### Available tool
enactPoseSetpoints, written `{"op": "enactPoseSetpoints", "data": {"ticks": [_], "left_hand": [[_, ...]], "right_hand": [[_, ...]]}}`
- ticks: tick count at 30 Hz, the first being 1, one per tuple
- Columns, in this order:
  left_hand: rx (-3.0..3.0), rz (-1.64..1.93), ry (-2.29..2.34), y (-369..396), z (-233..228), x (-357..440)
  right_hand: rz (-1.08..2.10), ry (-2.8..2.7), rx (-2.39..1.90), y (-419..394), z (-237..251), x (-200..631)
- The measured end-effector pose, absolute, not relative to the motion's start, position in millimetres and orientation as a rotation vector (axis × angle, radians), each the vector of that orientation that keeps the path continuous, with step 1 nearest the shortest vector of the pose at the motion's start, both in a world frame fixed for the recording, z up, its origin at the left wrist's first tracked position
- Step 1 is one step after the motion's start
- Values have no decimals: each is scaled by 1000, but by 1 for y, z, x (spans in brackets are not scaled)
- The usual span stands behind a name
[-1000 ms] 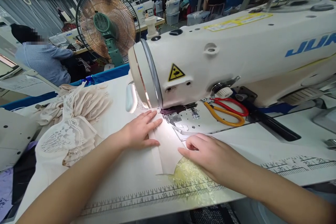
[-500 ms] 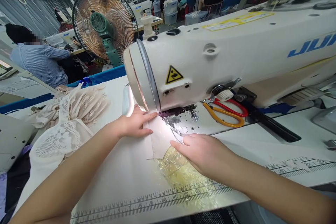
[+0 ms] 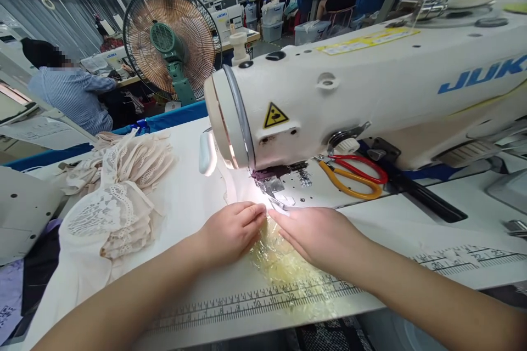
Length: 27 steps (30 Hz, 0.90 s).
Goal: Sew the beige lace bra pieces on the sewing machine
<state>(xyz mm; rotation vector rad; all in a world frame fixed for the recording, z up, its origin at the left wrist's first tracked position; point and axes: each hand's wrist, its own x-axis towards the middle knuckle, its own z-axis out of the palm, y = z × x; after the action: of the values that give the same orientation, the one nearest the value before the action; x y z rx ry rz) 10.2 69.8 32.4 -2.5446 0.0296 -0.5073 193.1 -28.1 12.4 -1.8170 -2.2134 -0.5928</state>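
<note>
My left hand (image 3: 236, 230) is closed in a pinch in front of the needle area of a white sewing machine (image 3: 288, 93), its fingertips at the pale fabric (image 3: 255, 196). My right hand (image 3: 319, 233) meets it there, thumb and fingers pressed together; what they grip is hidden. A slim curved metal piece (image 3: 280, 204) shows just above the right fingertips; I cannot tell whether it is held. A pale strip of the fabric runs behind the needle area. Crinkled clear yellowish film (image 3: 280, 263) lies on the table below both hands.
Left lies a pile of cream lace bras (image 3: 127, 197). Scissors with orange and red handles (image 3: 354, 178) rest beneath the machine arm. A printed ruler (image 3: 230, 307) runs along the table's front edge. Beyond stand a fan (image 3: 173, 44) and a seated person in a striped shirt (image 3: 72, 96).
My left hand has come back from beside the needle toward me and closed next to my right fingertips. The fabric panel that lay under it has moved away behind the needle. The view has shifted slightly.
</note>
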Motion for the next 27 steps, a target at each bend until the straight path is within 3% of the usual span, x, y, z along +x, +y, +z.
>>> {"op": "enactPoseSetpoints", "data": {"ticks": [11,16,21,27], "left_hand": [[-2553,-515,39,83,41,10],[-2552,-500,33,94,49,11],[-2523,-498,18,102,57,12],[-2497,-515,30,118,65,13]], "right_hand": [[-727,-2166,-1880,-19,13,187],[-618,-2176,-2062,-15,20,178],[-737,-2146,-1943,-14,16,177],[-561,-2161,-2034,-17,18,178]]}}
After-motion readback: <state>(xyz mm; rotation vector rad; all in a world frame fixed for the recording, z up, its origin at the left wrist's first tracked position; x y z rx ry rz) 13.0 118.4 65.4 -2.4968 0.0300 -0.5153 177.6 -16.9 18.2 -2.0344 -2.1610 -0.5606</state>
